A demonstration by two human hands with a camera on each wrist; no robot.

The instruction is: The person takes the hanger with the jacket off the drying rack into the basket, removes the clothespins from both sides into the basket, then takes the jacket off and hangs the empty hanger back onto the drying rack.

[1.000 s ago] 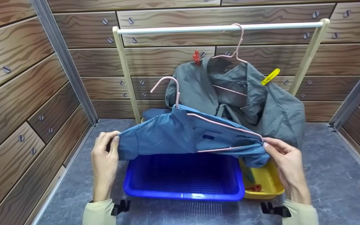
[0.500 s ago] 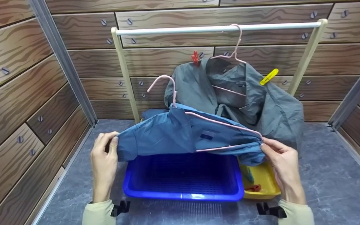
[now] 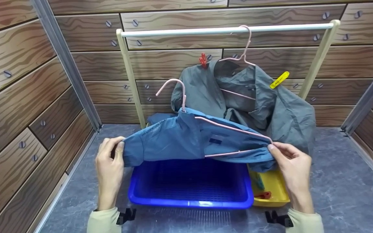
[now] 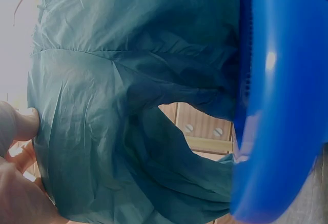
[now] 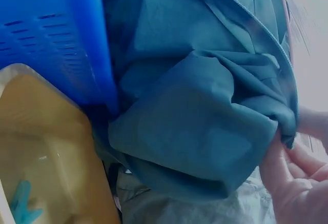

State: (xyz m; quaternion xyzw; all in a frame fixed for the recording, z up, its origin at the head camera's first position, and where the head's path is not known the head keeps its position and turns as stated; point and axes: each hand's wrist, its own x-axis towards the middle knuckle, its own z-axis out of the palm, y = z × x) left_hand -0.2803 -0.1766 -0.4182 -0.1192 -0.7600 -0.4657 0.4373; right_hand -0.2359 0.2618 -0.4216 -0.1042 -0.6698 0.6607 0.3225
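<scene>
A: What has the left hand [image 3: 110,165] got?
B: Its thumb and fingers are squeezed together on the sleeve end of a blue shirt [image 3: 163,142]. The shirt is spread out between both hands.
A: What's in the middle?
B: A pink hanger [image 3: 184,94] is inside the shirt. Its hook sticks up past the hands, not on the white bar [image 3: 173,32]. Below, between the hands, is a blue basket [image 3: 191,203]. Behind, nearer the right hand [image 3: 296,168], hangs a gray shirt [image 3: 202,90].
A: And next to that hand?
B: A yellow tub [image 3: 278,186], just inside the right wrist, with a red clip [image 3: 264,195] in it. The right hand pinches bunched-up cloth by the hanger's end. I can't tell if it pinches the wire too.
A: What could go wrong?
B: If the left hand tugs too hard, the hanger might go crooked. If the right fingers slip, I think that bunched side could slide off and flop into the tub.
</scene>
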